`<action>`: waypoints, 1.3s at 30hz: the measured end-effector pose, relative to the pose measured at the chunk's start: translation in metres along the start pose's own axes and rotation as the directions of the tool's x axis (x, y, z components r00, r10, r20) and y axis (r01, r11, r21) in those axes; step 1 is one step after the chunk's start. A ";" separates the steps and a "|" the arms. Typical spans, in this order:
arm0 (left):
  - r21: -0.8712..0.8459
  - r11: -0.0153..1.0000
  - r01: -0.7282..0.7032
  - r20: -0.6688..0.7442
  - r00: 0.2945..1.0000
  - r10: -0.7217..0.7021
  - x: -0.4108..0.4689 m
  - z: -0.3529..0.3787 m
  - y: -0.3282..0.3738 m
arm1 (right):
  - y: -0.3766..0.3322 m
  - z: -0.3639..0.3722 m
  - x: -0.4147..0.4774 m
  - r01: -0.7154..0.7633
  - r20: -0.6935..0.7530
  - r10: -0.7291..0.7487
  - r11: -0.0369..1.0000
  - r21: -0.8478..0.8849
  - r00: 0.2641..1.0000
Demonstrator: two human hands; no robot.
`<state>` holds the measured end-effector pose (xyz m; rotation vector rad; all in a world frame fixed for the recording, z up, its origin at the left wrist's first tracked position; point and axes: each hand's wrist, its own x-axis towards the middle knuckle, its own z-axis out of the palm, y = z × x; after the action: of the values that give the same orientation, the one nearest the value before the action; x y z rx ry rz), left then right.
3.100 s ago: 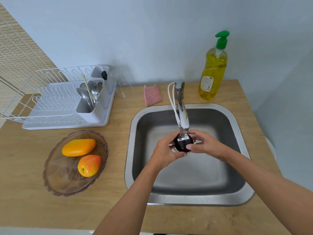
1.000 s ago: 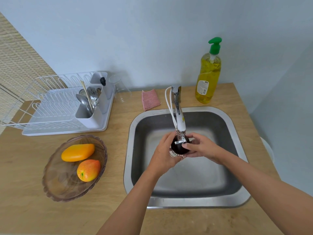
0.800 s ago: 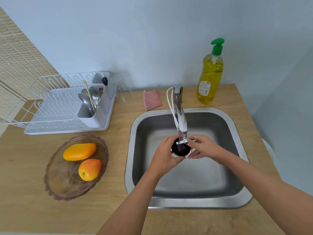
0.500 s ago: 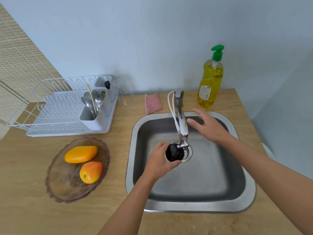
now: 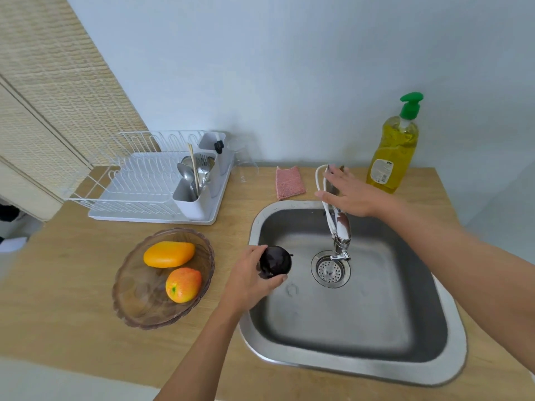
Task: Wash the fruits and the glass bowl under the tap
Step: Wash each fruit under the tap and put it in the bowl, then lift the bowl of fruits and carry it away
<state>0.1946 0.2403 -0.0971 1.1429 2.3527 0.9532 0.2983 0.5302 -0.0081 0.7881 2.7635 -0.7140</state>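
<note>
Holding the dark fruit (image 5: 275,262) in curled fingers, my left hand (image 5: 251,277) kept it over the sink's (image 5: 362,369) left edge at centre frame, likely heading to the glass bowl (image 5: 136,308). Farther up, my right hand (image 5: 351,193) lay spread on the tap (image 5: 341,227) handle; half a second earlier it was only reaching there.

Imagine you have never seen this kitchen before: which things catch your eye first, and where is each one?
The left hand grips a glossy dark purple round fruit over the left edge of the square stainless steel sink, while the open right hand reaches to the chrome tap at the back. Left of the sink, a scalloped brown glass bowl holds two orange fruits. A yellow soap bottle with green pump stands by the back wall.
</note>
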 end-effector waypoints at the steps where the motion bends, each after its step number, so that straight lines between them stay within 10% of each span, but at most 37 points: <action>1: 0.003 1.000 0.003 -0.027 1.000 -0.002 -0.002 -0.012 -0.003 | -0.002 0.000 0.001 -0.004 0.007 0.004 1.000 -0.002 1.000; 17: -0.017 0.929 0.370 -0.468 0.818 -0.335 -0.078 -0.169 -0.097 | -0.047 0.005 -0.006 0.099 0.018 -0.097 0.985 -0.144 0.995; 22: 0.011 0.902 0.432 -0.398 0.829 -0.393 -0.091 -0.176 -0.110 | -0.111 0.048 -0.019 0.301 -0.031 -0.300 0.944 0.137 0.954; 39: 0.250 0.958 0.141 -0.067 0.989 -0.128 -0.091 -0.200 -0.180 | -0.200 0.223 0.006 0.122 0.096 -0.181 0.890 0.439 0.979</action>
<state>0.0370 0.0047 -0.0794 1.0407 2.6141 0.6540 0.1948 0.2742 -0.1240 0.5657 2.5924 -1.3912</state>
